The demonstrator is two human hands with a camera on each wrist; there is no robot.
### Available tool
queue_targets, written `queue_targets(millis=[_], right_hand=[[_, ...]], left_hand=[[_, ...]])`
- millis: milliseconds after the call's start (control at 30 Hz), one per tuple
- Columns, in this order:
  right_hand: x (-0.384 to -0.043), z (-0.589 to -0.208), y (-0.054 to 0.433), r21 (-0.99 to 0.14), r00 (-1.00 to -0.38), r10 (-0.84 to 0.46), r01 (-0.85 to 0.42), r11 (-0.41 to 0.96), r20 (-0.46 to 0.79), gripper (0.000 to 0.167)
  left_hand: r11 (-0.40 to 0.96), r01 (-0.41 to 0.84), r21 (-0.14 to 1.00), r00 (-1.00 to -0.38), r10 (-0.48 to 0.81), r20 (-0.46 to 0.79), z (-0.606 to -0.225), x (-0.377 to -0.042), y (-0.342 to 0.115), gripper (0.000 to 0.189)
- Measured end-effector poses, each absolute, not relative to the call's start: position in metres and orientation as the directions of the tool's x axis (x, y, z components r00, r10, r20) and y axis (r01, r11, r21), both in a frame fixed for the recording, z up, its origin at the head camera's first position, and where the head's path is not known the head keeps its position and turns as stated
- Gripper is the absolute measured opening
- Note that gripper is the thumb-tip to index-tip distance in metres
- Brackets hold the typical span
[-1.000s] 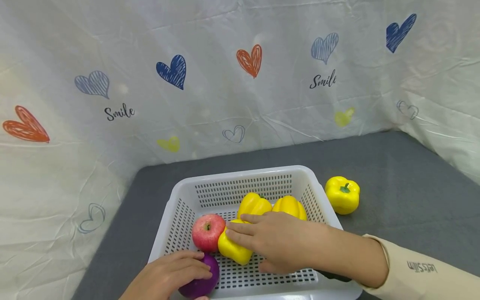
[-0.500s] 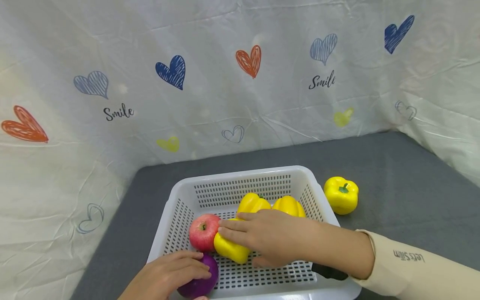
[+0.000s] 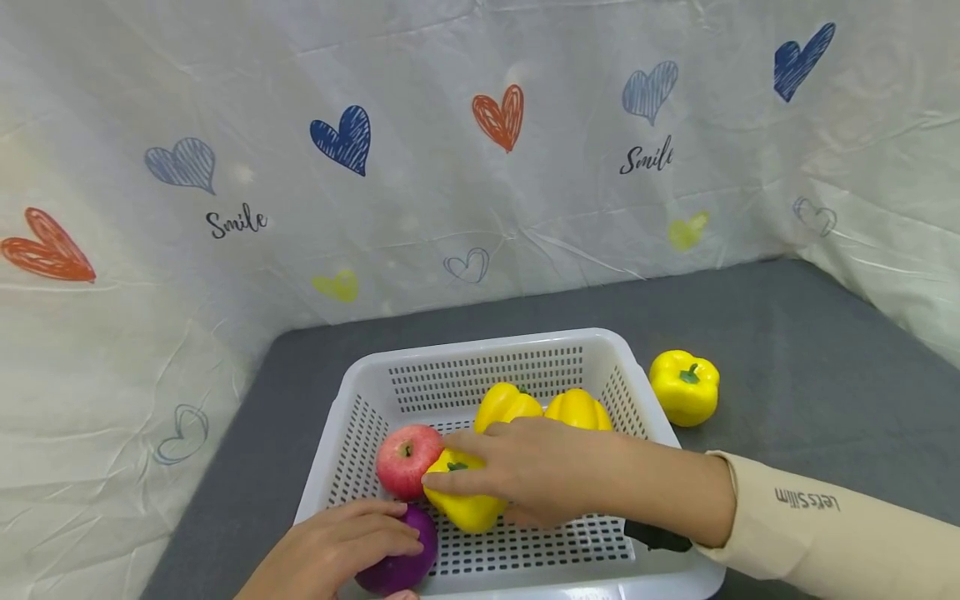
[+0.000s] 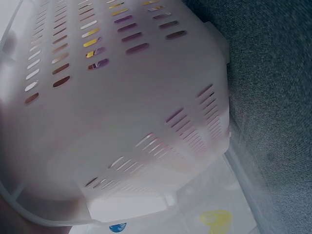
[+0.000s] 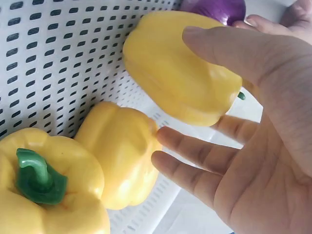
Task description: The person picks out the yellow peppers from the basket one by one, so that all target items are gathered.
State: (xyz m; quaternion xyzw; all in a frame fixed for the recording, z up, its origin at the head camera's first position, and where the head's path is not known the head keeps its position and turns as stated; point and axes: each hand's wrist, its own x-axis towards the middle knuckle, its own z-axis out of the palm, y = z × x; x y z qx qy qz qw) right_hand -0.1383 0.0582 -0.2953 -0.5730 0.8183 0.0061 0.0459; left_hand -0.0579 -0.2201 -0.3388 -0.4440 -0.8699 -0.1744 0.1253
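Note:
My right hand [image 3: 532,471] grips a yellow bell pepper [image 3: 468,504] inside the white basket [image 3: 480,346]. In the right wrist view the thumb lies along this pepper [image 5: 170,68], while two fingertips reach a second yellow pepper [image 5: 117,156]. A red apple [image 3: 407,461] sits directly left of the gripped pepper. Below the apple, my left hand [image 3: 337,542] curls over a glossy, round purple vegetable [image 3: 401,554] at the basket's near left corner. The left wrist view shows mostly the basket's slotted outer wall [image 4: 122,112], with the left hand's grip hidden.
Two more yellow peppers, one in the middle [image 3: 506,404] and one at the right [image 3: 579,408], lie toward the basket's back. Another yellow pepper [image 3: 684,388] stands outside, beside the right wall. Grey cloth [image 3: 787,350] covers the table; a heart-printed white curtain [image 3: 420,208] hangs behind.
The right hand and its pepper have shifted slightly left, and the pepper has turned so its green stem shows. The apple has moved a little left. The left hand stays nearly still.

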Motion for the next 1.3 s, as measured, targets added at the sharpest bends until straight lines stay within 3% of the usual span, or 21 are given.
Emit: queue_targets(millis=[300, 600, 967, 1300], right_hand=[[-0.1395, -0.295, 0.0556, -0.075, -0.317, -0.948, -0.945, 0.318, -0.023, 0.062], [-0.1372, -0.2954, 0.059, -0.109, -0.331, -0.931, -0.931, 0.349, -0.157, 0.088], [-0.1359, -0.292, 0.0607, -0.074, -0.344, -0.926, -0.931, 0.358, -0.153, 0.079], [-0.1354, -0.2891, 0.0646, -0.104, -0.34, -0.932, -0.93, 0.353, -0.128, 0.071]], left_hand=[[0.531, 0.828, 0.18, -0.555, 0.734, 0.392, -0.3402, -0.0596, -0.2206, 0.028], [0.54, 0.822, 0.182, -0.565, 0.728, 0.388, -0.3399, -0.0582, -0.2206, 0.028], [0.544, 0.817, 0.191, -0.573, 0.727, 0.379, -0.3402, -0.0581, -0.2217, 0.028], [0.514, 0.839, 0.179, -0.542, 0.76, 0.36, -0.3401, -0.0616, -0.2253, 0.033]])
